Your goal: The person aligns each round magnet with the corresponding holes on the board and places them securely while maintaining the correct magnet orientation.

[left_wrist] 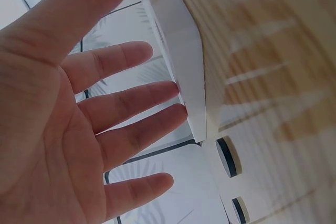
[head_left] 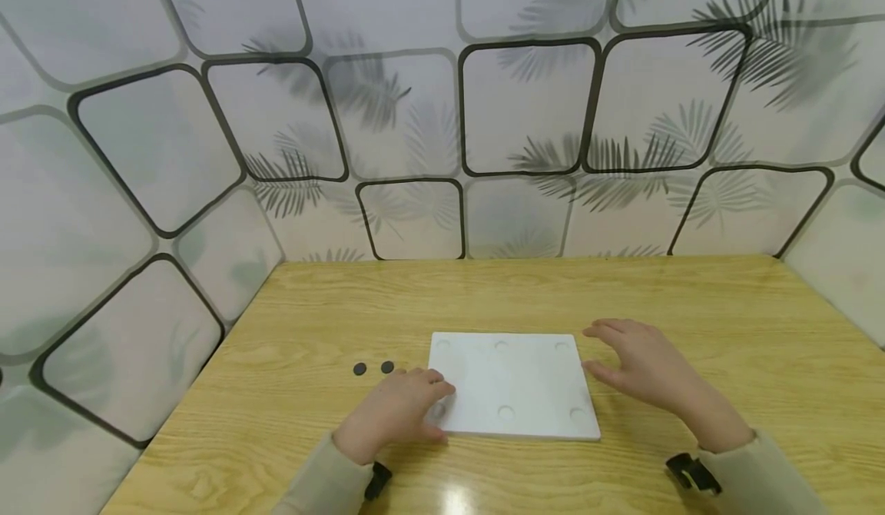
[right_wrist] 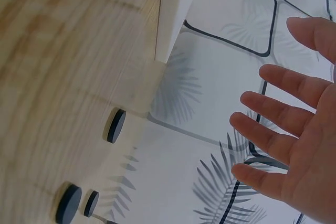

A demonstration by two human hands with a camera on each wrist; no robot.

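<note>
The left hand (head_left: 397, 411), fingers spread, is at the white recessed board's (head_left: 515, 380) left edge. The right hand (head_left: 639, 363), fingers spread, is beside it.

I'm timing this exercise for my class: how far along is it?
Looks done: the white rectangular board lies on the yellow wood-grain table.
In hand: the empty left grip is at the board's left edge, the empty right grip beside its opposite edge.
Remaining: the visible shallow round recesses look empty; dark flat round discs lie off the board, probably yet to be placed.
</note>
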